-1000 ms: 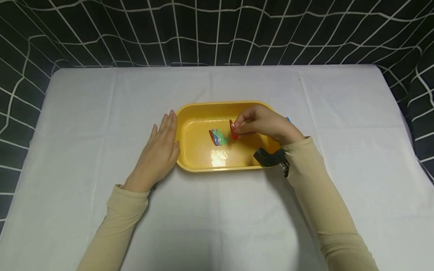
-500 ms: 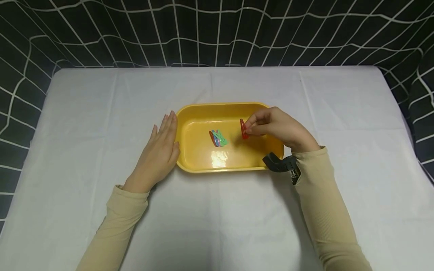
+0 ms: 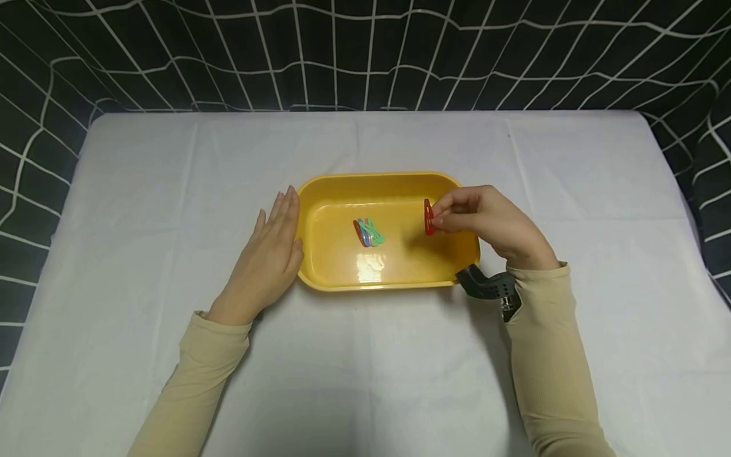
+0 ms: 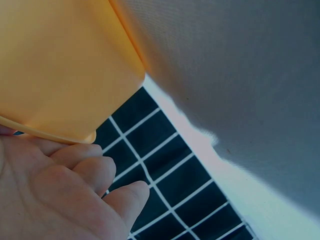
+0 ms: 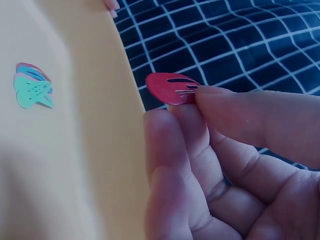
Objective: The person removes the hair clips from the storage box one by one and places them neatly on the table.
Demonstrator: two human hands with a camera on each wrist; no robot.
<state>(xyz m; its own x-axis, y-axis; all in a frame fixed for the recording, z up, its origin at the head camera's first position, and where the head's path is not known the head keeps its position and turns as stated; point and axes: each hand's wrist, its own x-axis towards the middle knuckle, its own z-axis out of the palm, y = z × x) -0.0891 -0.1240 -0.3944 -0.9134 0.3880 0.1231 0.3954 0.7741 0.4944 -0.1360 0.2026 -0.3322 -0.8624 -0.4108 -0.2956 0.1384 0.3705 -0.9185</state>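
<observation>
A red snap hair clip (image 5: 172, 89) is pinched between the thumb and fingers of my right hand (image 3: 493, 222), over the right part of a yellow tray (image 3: 325, 270). In the right wrist view the clip's rounded end and slots show beyond the fingertips. Several hair clips (image 3: 368, 233) in red, blue, pink and green lie overlapping in the tray, left of the right hand. My left hand (image 3: 263, 260) rests with straight fingers along the tray's left end. From the left wrist view its fingers (image 4: 92, 167) show right at the tray's rim.
The tray stands on a table with a white cloth (image 3: 297, 381). A black wall with white net lines (image 3: 365, 57) borders the table at the back and sides. A black strap (image 3: 485, 284) on my right wrist overlaps the tray's front right corner.
My right hand has moved to the right with the red hair clip, away from the pile. My left hand and the other clips have stayed in place.
</observation>
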